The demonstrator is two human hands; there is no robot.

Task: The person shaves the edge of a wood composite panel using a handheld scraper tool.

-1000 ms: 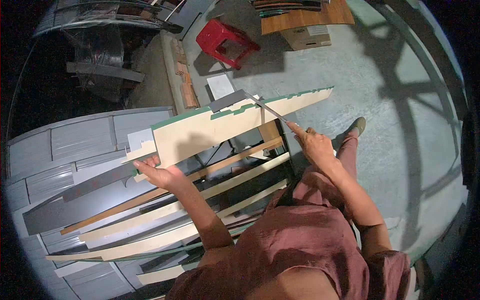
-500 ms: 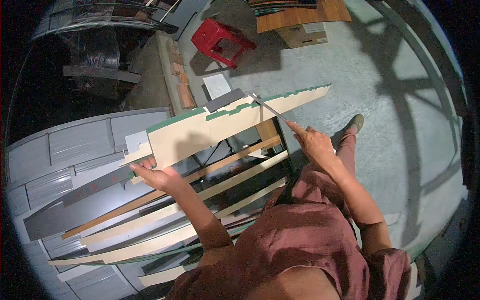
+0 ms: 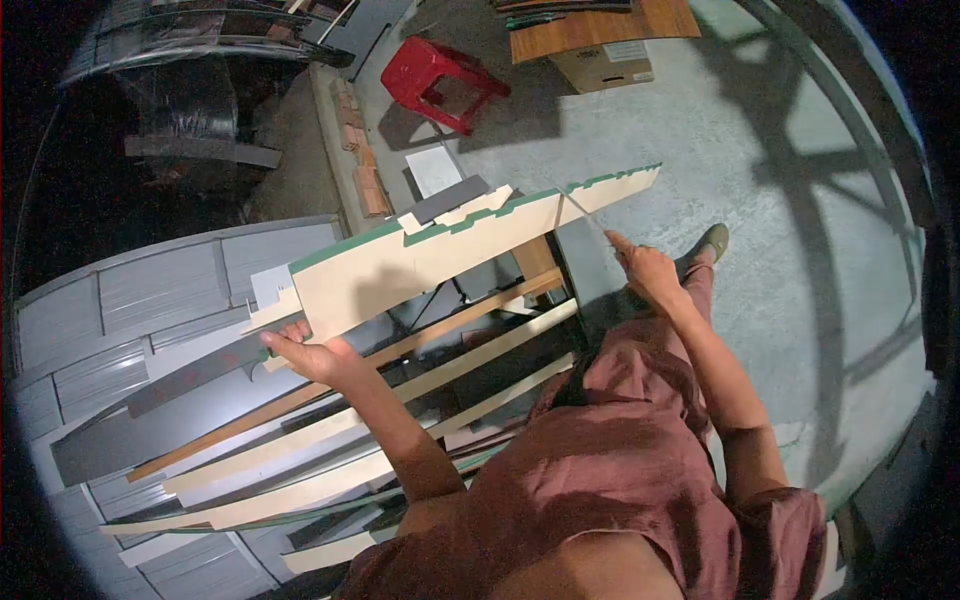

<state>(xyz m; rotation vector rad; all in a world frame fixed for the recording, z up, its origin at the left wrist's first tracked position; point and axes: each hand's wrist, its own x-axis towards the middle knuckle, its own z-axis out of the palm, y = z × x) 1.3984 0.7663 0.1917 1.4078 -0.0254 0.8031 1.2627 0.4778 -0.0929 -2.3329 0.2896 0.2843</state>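
My left hand (image 3: 305,352) is closed on the left end of a long cream board (image 3: 365,280), fingers at its end and thumb showing. Green edging (image 3: 350,246) runs along the board's upper edge, with stepped notches toward the right. My right hand (image 3: 650,275) is closed around the handle end of a thin, straight metal tool (image 3: 583,211), perhaps a knife or file, index finger stretched along it. The tool's tip lies at the board's upper edge, right of the middle. A dark grey piece (image 3: 448,199) shows just beyond that edge.
Beneath the board are several long strips (image 3: 480,345) and grey panels (image 3: 170,260). Farther off stand a red plastic stool (image 3: 430,75) and a cardboard box (image 3: 605,72) under a wooden board (image 3: 640,20). Bricks (image 3: 369,190) line a ledge.
My right hand and the metal tool have moved right along the board's upper edge. The left hand keeps its hold, and the board has barely shifted.
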